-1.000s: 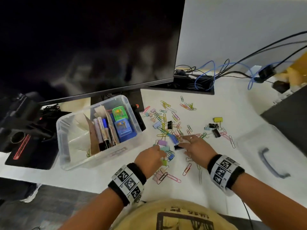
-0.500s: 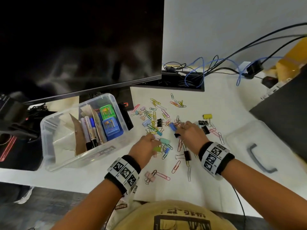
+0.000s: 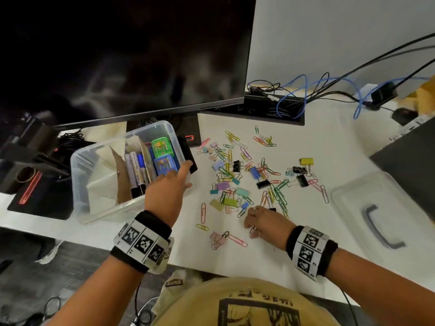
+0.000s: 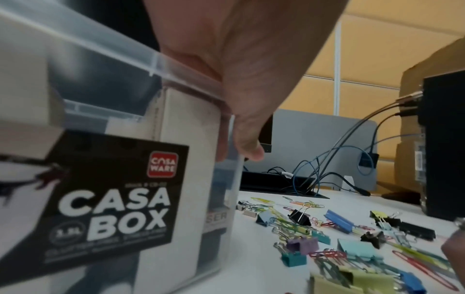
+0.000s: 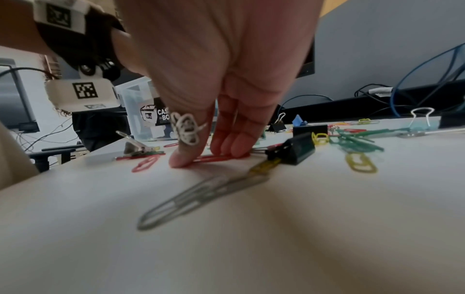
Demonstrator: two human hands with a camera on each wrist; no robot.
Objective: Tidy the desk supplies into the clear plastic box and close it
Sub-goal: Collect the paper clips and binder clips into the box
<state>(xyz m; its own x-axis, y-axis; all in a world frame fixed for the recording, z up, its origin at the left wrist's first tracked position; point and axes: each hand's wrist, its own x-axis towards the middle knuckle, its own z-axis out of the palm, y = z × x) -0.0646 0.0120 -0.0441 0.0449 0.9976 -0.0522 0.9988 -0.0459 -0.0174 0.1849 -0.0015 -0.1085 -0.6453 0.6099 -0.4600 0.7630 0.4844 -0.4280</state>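
The clear plastic box [image 3: 106, 211] stands open at the left with markers, paper and small colour boxes inside. My left hand [image 3: 186, 175] lies over its near right corner. The thumb [image 4: 247, 145] runs down the outer wall [image 4: 227, 199], and the fingers reach inside, hidden. Loose paper clips and binder clips [image 3: 235, 184] litter the white desk. My right hand [image 3: 260, 220] is at the near edge of that pile. Its straight fingertips [image 5: 241, 148] press a red paper clip [image 5: 214, 158] flat on the desk. The clear lid [image 3: 348, 198] with a dark handle lies at the right.
A large dark monitor [image 3: 117, 55] hangs over the box's far side. Cables [image 3: 294, 95] and a tray run along the back. A dark block [image 3: 412, 161] stands at the far right. Black gear [image 3: 35, 161] lies left of the box. The desk's front edge is close to my body.
My left hand left the clip pile and moved left to the box's near right corner. My right hand pulled back toward me to the pile's near edge.
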